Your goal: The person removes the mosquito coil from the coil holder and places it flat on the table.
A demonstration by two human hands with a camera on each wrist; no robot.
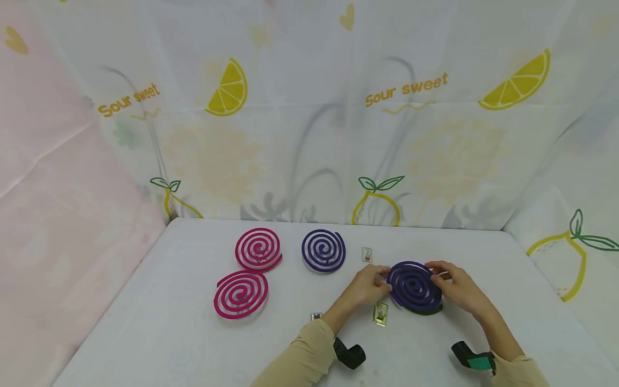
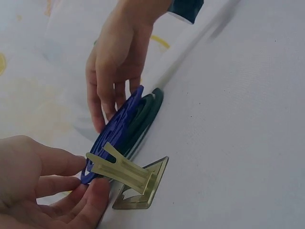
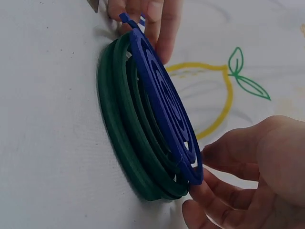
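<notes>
A dark blue mosquito coil [image 1: 414, 285] lies at the right of the table, over a stack of dark green coils [image 3: 110, 105]. My left hand [image 1: 366, 287] pinches its left edge between thumb and fingers. At the opposite edge, my right hand [image 1: 456, 287] grips the same blue coil. Seen side-on in the right wrist view, the blue coil is slightly tilted against the green ones. A gold-coloured metal coil stand [image 2: 126, 174] with a raised forked prong sits on the table close to the left fingertips.
Two pink coils [image 1: 240, 294] touch each other at the left, and another blue coil [image 1: 324, 251] lies at the back middle. One silver stand [image 1: 367, 254] is behind my left hand; another silver stand [image 1: 316, 316] is partly hidden by the left forearm. A printed cloth hangs behind the table.
</notes>
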